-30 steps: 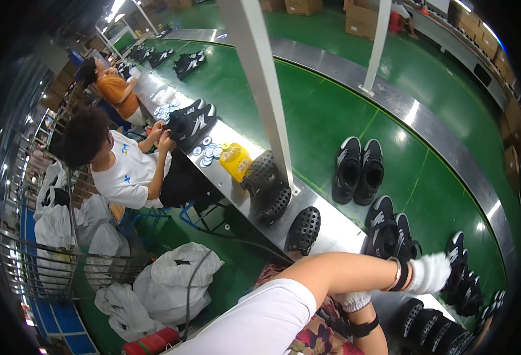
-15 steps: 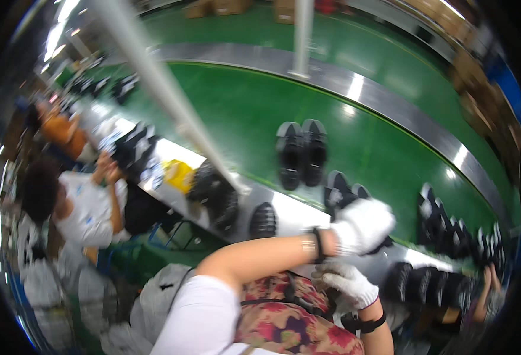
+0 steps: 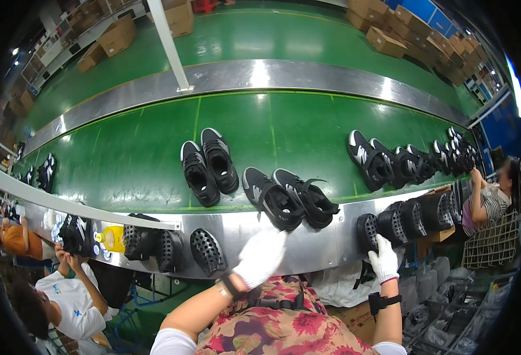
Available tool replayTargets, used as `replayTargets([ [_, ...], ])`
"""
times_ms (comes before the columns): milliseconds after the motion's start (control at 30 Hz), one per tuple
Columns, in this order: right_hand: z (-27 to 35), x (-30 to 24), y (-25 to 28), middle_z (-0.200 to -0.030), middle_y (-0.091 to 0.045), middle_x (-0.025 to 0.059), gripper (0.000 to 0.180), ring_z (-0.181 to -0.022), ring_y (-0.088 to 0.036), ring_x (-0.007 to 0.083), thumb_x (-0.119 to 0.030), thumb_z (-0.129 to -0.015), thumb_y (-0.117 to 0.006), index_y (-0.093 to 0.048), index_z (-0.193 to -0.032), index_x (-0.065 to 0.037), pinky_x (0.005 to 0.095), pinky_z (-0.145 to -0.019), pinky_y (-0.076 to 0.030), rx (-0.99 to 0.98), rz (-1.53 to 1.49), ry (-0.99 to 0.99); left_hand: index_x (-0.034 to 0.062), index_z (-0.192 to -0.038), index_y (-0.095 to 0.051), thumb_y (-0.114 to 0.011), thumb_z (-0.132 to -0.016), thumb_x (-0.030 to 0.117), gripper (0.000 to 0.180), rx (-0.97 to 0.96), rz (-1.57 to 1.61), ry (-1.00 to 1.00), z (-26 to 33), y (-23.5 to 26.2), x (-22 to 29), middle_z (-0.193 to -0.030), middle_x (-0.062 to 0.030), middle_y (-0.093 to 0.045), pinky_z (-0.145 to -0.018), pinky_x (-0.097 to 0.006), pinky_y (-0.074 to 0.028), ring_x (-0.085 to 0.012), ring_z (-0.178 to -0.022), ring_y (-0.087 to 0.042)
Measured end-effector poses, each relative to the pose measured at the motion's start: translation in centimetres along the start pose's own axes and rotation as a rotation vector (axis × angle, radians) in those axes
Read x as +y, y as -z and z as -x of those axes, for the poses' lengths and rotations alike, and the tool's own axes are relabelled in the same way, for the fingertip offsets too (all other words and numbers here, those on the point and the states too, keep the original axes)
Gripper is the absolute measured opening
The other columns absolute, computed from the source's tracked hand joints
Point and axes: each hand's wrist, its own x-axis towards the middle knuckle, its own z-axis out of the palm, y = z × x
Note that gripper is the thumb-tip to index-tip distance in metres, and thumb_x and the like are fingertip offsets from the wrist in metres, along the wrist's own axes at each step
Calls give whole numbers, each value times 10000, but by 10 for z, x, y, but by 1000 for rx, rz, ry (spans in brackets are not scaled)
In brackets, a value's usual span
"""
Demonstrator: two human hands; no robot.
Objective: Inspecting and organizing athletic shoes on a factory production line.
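My left hand [image 3: 261,256], in a white glove, hovers over the metal ledge [image 3: 308,242] just below a pair of black shoes [image 3: 290,198] on the green conveyor belt [image 3: 154,160]; its fingers are apart and it holds nothing. My right hand [image 3: 385,258], also white-gloved, rests on the lower edge of a black shoe sole [image 3: 367,231] standing on the ledge, with black straps hanging beneath it. Another black sole [image 3: 207,251] lies on the ledge to the left of my left hand.
A second pair of black shoes [image 3: 208,165] sits on the belt, more pairs [image 3: 402,163] to the right. A row of soles [image 3: 420,214] lines the ledge. A yellow bottle [image 3: 111,238] stands at left. Seated workers at left [image 3: 65,296] and right [image 3: 485,198]. A white post [image 3: 169,44] rises behind.
The view has swung right along the belt. My left hand has come down from the shoes on the belt toward the metal ledge; my right hand now touches a sole.
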Motion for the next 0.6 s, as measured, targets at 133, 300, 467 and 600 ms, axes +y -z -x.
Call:
replayTargets([
  [133,6,16,-23,-1465,-460,255,688,-1169,-590,449,-192,-833,-685,-436,-1470,-120,463,-969,-514,-95,48,-87,-4,-1332,-534,-568,-852,114,496,104,-209,-151,-67,-26,23,-1062,-196,-587,-796,-450,-499,-342,-969,-591],
  [300,0,6,-26,-1534,-363,271,826,-1205,-561,481,-180,-821,-687,-309,-1555,-154,468,-997,-498,-68,-41,-141,25,-1425,-479,-527,-923,141,517,-107,-198,46,-117,-59,7,-948,-169,-654,-734,-456,-469,-336,-863,-630],
  [467,3,24,-28,-1508,-380,285,825,-1239,-533,478,-174,-822,-700,-311,-1549,-134,467,-1026,-477,-32,-80,-239,101,-1420,-510,-498,-970,158,454,-125,-185,90,-149,-72,12,-924,-193,-688,-686,-468,-510,-338,-791,-693],
  [600,-5,32,-41,-1316,-515,244,677,-1140,-571,452,-221,-825,-721,-461,-1434,-83,477,-963,-491,-16,-85,-224,204,-1331,-606,-494,-981,191,368,-101,-141,-19,-142,-75,9,-921,-201,-670,-686,-463,-543,-354,-783,-687],
])
